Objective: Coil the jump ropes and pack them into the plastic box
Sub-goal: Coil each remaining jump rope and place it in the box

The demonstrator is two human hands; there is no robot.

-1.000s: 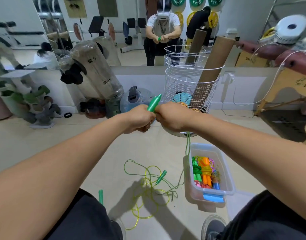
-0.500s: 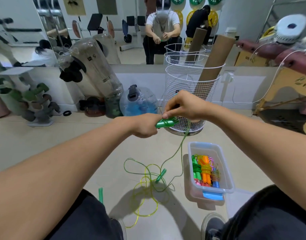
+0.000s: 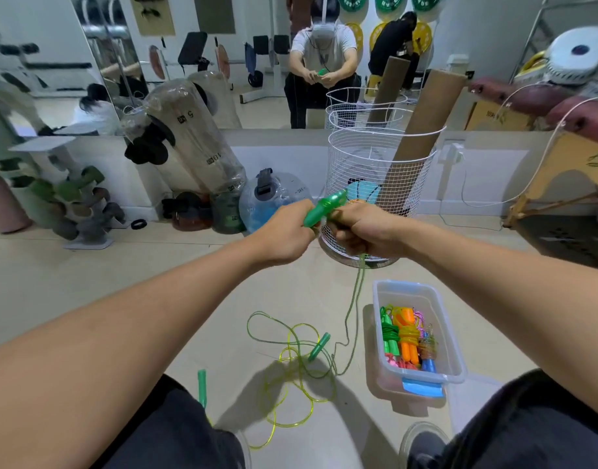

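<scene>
Between the two fists, held out in front of the chest, a green jump-rope handle (image 3: pixel 321 209) points up and to the right. The left hand (image 3: pixel 284 231) has its fingers curled round the handle's lower end, and the right hand (image 3: pixel 361 230) is closed just beside it, knuckles up, gripping the green rope (image 3: pixel 353 299); what exactly its fingers pinch is hidden behind the hand. From under the right fingers the rope drops straight down to the floor, where it runs into a loose tangle of green and yellow-green loops (image 3: pixel 297 374) below both hands. The second green handle (image 3: pixel 319 346) lies in that tangle, tilted. Another green handle (image 3: pixel 202 387) pokes up beside the person's left knee, below the left forearm.

Just right of the tangle, below the right hand, a clear plastic box (image 3: pixel 450 346) sits on the floor. Inside it lie coiled ropes side by side: a green bundle (image 3: pixel 390 336), an orange bundle (image 3: pixel 407 336) and a multicoloured one with a blue handle (image 3: pixel 428 353); pink pieces show at the near end. A blue label (image 3: pixel 422 387) marks the box's near wall.

Behind the fingers stands a white wire basket (image 3: pixel 372 164) with a cardboard tube (image 3: pixel 416 130) leaning in it. Left of the hands are a blue water-filled weight bag (image 3: pixel 270 201), a tall clear bag (image 3: pixel 192 140) and a dumbbell rack (image 3: pixel 77 204). A wall mirror beyond reflects the seated person.
</scene>
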